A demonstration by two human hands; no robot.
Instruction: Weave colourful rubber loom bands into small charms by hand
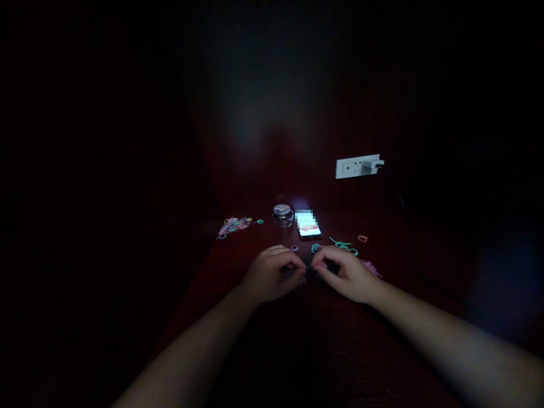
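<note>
Dark reddish-brown wooden table (323,345), dim light. Bare left hand (272,274) and bare right hand (347,276) over it, thumb and fingers pinched on each. White rectangular wall socket plate (351,168), white plug (373,165) in it, back right. Multicoloured heap of small loops (233,225), left rear. Black smartphone (310,231), screen lit; clear round jar (282,217) with lid just left. Green curled bands (342,245) past right hand. Smallest: thin dark strand (309,267), grasped by both hands, spanning the fingertips, nearer than phone.

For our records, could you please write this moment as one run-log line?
left hand: pinching thin strand; right hand: pinching thin strand; nearby: phone, lidded jar, coloured bands; behind: socket, plug
</note>
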